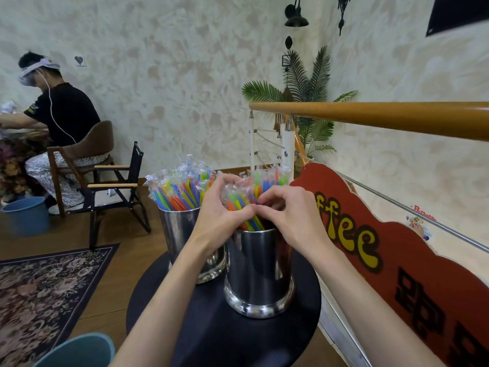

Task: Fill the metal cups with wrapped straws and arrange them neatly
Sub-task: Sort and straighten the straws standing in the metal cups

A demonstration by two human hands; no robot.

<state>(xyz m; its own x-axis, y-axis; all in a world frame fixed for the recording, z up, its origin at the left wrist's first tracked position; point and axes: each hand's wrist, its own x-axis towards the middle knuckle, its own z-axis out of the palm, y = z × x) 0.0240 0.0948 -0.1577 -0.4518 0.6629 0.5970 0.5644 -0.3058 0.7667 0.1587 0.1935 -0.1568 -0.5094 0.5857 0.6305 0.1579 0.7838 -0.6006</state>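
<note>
Two shiny metal cups stand on a round black table (211, 337). The near cup (259, 274) holds a bunch of wrapped coloured straws (242, 205). My left hand (222, 210) and my right hand (285, 210) curl round that bunch from either side just above the rim, fingertips meeting at the front. The far cup (180, 229), behind and to the left, is packed with wrapped straws (180, 189) that fan out upright.
A red "coffee" sign (397, 260) and a wooden handrail (383, 115) run along the right. A blue bin (79, 350) sits at the lower left, a patterned rug (45, 287) beyond it. A seated person (53, 123) and a folding chair (116, 186) are at the left.
</note>
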